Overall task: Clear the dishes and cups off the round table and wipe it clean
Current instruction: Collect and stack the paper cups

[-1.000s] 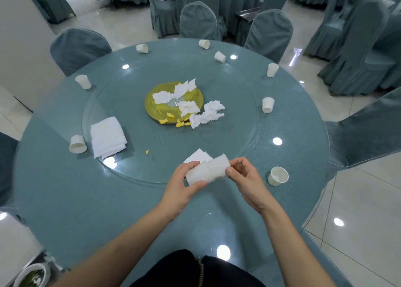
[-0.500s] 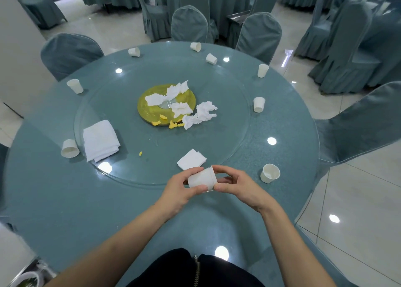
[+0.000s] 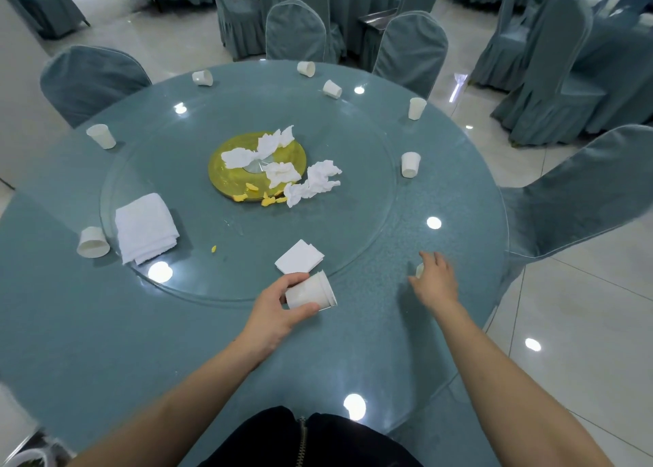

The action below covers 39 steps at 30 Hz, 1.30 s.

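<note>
My left hand point(image 3: 274, 313) grips white paper cups point(image 3: 311, 294) nested into one another, lying sideways just above the round blue-green table point(image 3: 353, 346). My right hand point(image 3: 435, 280) is stretched out to the right with fingers spread over another paper cup point(image 3: 419, 270), which it mostly hides. Several more white cups stand or lie around the rim, such as a cup point(image 3: 410, 164) on the right and a cup point(image 3: 92, 243) on the left. A yellow plate point(image 3: 226, 169) with crumpled tissues point(image 3: 318, 180) sits mid-table.
A folded white towel point(image 3: 145, 228) and a flat napkin point(image 3: 299, 256) lie on the glass turntable point(image 3: 374, 240). Yellow food scraps point(image 3: 269, 201) lie by the plate. Covered chairs ring the table, one chair point(image 3: 579, 198) close on the right. Tiled floor lies beyond.
My right hand has let go of the nested cups and swung right over the near-right cup. My left hand keeps the nested cups and has drifted slightly left.
</note>
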Tool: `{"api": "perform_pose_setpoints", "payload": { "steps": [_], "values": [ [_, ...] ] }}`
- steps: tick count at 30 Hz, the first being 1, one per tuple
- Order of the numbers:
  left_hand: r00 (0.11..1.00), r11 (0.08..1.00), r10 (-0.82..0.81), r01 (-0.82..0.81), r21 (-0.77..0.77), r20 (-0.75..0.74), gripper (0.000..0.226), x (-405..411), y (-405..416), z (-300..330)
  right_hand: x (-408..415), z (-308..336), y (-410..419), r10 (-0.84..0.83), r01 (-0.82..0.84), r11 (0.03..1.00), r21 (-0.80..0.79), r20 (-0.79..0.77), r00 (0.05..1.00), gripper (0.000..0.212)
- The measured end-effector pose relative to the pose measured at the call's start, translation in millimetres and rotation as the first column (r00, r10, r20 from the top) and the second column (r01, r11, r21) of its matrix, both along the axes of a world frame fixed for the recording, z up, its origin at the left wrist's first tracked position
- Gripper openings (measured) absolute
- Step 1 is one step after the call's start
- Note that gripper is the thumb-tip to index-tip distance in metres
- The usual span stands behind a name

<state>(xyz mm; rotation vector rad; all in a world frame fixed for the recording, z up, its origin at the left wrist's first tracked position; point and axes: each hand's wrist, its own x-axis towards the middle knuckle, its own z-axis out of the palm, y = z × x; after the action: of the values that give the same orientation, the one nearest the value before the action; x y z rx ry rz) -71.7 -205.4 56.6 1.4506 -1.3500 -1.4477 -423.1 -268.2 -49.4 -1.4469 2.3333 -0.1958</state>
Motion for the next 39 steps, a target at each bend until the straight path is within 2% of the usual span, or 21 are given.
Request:
{"api": "perform_pose_setpoints", "payload": {
  "steps": [2, 6, 8, 11, 13, 15, 19, 21, 27, 29, 32, 36, 39],
  "values": [
    [1.000, 1.000, 0.019, -0.019, 0.002, -0.009, 0.058, 1, -1, 0, -1, -10, -3, 0.018, -0.017, 0.996, 0.092, -0.017, 1.000, 0.068],
    [0.997, 0.997, 0.072, -0.072, -0.001, -0.012, 0.061, 7, -2, 1, 20, -13, 4, 0.042, -0.042, 0.999, -0.011, -0.006, 0.999, 0.050],
    [0.995, 0.995, 0.100, -0.100, 0.001, -0.025, 0.060, 12, -1, 1, 37, -2, 5, 0.079, -0.078, 0.997, -0.011, 0.064, 0.995, 0.051],
    [0.988, 0.989, 0.149, -0.149, -0.005, -0.032, 0.054, 22, 4, 2, 71, 23, 2, 0.100, -0.094, 0.995, -0.035, 0.283, 0.954, 0.060],
    [0.982, 0.983, 0.186, -0.186, -0.007, -0.039, 0.048, 29, 10, 5, 94, 48, 3, 0.101, -0.054, 0.992, -0.110, 0.482, 0.870, 0.062],
    [0.973, 0.973, 0.229, -0.229, -0.008, -0.038, 0.048, 37, 18, 8, 120, 81, 10, 0.120, -0.011, 0.987, -0.161, 0.686, 0.717, 0.055],
    [0.945, 0.946, 0.324, -0.325, -0.014, -0.033, 0.046, 60, 42, 13, 166, 129, 28, 0.206, -0.080, 0.978, -0.190, 0.874, 0.439, 0.045],
    [0.926, 0.926, 0.378, -0.378, -0.009, -0.008, 0.045, 73, 58, 13, 188, 145, 36, 0.205, -0.123, 0.977, -0.172, 0.913, 0.352, 0.045],
    [0.867, 0.868, 0.496, -0.493, -0.064, 0.053, 0.056, 112, 121, 19, 258, 152, 78, 0.261, -0.348, 0.923, -0.167, 0.934, 0.245, 0.046],
    [0.864, 0.865, 0.501, -0.497, -0.071, 0.052, 0.062, 123, 148, 25, 280, 152, 100, 0.288, -0.424, 0.889, -0.171, 0.929, 0.230, 0.045],
    [0.836, 0.836, 0.548, -0.544, -0.077, 0.041, 0.057, 146, 196, 36, 313, 155, 133, 0.321, -0.514, 0.838, -0.185, 0.928, 0.189, 0.050],
    [0.767, 0.768, 0.640, -0.635, -0.087, 0.048, 0.051, 190, 284, 47, 370, 170, 197, 0.357, -0.647, 0.741, -0.181, 0.922, 0.150, 0.053],
    [0.708, 0.707, 0.706, -0.702, -0.084, 0.034, 0.056, 223, 370, 51, 417, 180, 269, 0.399, -0.729, 0.654, -0.204, 0.911, 0.102, 0.053]
  ]
}}
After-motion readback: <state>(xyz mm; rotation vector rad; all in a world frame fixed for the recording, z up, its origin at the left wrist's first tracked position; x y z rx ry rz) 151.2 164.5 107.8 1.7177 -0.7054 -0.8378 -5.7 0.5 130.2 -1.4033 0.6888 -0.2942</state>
